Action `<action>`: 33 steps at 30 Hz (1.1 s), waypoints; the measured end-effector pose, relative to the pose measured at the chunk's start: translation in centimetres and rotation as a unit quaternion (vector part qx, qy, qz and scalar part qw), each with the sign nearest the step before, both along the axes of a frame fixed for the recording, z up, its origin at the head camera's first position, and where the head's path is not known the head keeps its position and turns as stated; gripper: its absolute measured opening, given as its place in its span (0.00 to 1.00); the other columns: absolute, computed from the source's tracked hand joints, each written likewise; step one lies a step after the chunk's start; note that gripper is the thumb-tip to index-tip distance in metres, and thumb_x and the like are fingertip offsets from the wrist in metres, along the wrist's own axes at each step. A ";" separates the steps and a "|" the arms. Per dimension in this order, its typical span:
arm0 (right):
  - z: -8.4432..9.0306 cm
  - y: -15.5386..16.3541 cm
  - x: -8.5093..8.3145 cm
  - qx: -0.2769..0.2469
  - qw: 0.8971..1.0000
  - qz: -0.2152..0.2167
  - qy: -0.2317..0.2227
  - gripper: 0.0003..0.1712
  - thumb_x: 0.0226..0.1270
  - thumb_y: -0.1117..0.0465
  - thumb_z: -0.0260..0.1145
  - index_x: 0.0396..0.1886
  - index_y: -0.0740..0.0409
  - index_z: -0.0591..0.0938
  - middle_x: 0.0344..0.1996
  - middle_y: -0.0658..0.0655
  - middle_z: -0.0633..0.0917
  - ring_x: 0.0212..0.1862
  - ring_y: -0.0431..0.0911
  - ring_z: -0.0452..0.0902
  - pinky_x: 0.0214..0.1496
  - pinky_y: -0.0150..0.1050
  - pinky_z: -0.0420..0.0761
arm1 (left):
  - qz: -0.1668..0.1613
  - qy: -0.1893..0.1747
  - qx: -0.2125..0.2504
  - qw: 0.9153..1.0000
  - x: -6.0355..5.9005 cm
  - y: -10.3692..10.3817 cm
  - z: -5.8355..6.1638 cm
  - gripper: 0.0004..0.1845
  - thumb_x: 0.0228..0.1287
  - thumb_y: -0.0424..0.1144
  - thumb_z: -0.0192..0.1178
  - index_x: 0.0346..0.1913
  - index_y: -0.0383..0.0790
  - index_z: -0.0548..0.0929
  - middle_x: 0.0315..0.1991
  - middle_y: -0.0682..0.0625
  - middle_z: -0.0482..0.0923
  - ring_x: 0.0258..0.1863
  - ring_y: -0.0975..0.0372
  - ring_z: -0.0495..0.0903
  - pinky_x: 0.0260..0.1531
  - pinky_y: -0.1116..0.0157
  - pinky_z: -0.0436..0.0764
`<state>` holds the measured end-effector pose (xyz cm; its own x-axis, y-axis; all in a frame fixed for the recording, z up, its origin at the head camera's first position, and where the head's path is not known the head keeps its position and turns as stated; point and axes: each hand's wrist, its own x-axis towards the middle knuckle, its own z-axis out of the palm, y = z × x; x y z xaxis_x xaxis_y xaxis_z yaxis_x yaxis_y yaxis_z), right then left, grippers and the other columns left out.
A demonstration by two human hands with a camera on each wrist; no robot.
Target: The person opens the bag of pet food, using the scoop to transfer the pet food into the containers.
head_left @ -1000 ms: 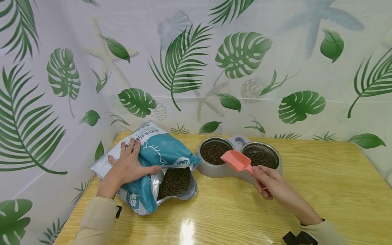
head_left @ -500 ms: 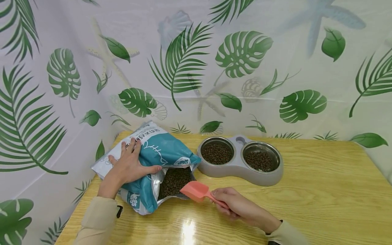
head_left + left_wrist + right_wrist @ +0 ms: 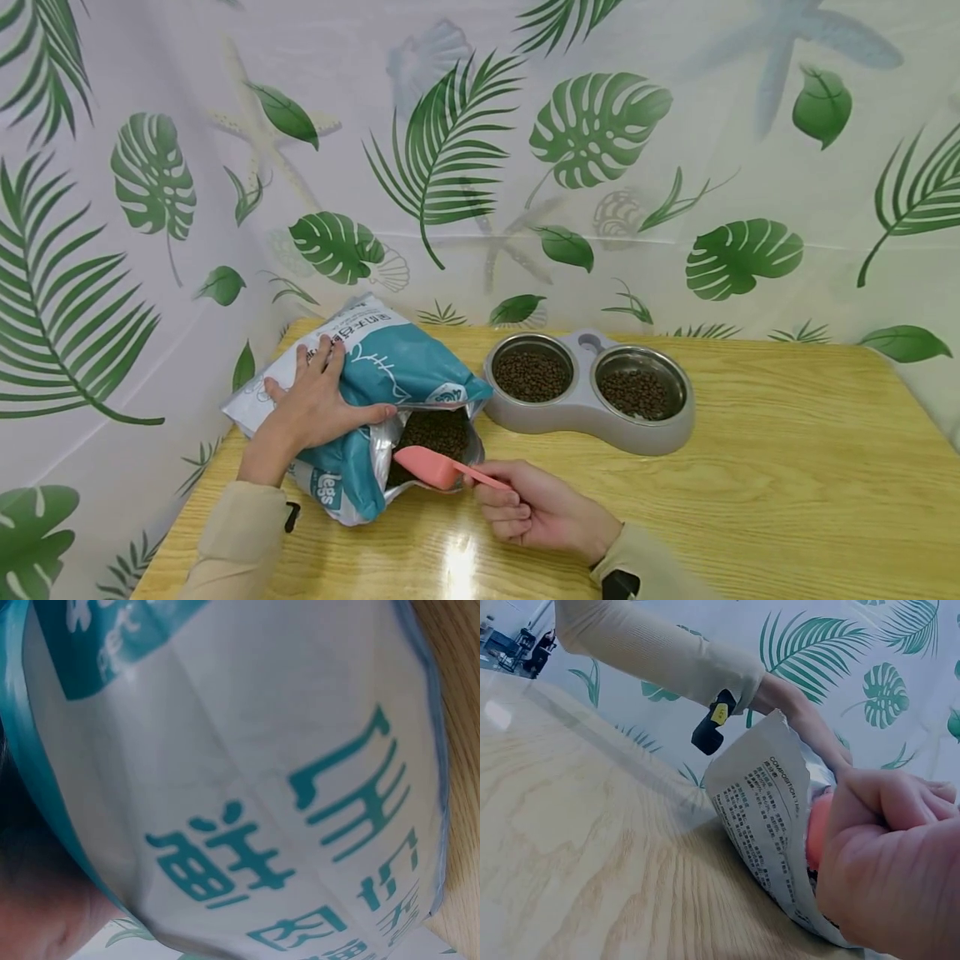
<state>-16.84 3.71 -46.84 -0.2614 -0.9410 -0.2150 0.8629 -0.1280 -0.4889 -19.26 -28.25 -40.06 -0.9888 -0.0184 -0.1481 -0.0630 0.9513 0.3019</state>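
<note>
Scoop (image 3: 429, 467) light, rigid, right hand (image 3: 542, 510) pinches handle | bag (image 3: 390, 375) floppy, slick, left hand (image 3: 315, 404) rests flat, fingers spread

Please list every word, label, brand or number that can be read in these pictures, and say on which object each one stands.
"legs": white letters on the bag, low on its teal front; the word's start is hidden.
"COMPOSITION": heading on the bag's white back panel; the fine print below is too small to read.
Large teal characters on the bag's white face: not legible to me.
Bowls, scoop: no text.
</note>
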 end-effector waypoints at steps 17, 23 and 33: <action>0.0 -0.8 -0.5 0.245 0.935 -0.102 0.237 0.16 0.85 0.56 0.45 0.40 0.60 0.74 0.13 0.44 0.64 0.12 0.34 0.51 0.14 0.27 0.53 | -0.001 -0.003 -0.002 1.000 0.1 0.1 0.1 0.73 0.51 0.82 0.59 0.83 0.34 0.40 0.84 0.35 0.33 0.81 0.33 0.29 0.61 0.16 0.35; -0.1 -1.3 -0.6 0.307 0.869 -0.128 0.367 0.19 0.86 0.55 0.47 0.40 0.65 0.75 0.14 0.47 0.66 0.14 0.38 0.53 0.16 0.30 0.55 | -0.002 -0.003 -0.001 1.000 0.0 0.1 0.1 0.73 0.51 0.83 0.58 0.83 0.34 0.40 0.84 0.35 0.32 0.81 0.33 0.29 0.61 0.16 0.34; -0.1 -1.1 -0.2 0.338 0.793 -0.153 0.484 0.19 0.84 0.55 0.51 0.40 0.67 0.78 0.17 0.50 0.70 0.19 0.41 0.60 0.23 0.32 0.61 | -0.001 -0.003 -0.002 1.000 0.0 -0.1 0.0 0.73 0.51 0.83 0.58 0.83 0.34 0.39 0.84 0.35 0.32 0.81 0.33 0.28 0.61 0.16 0.34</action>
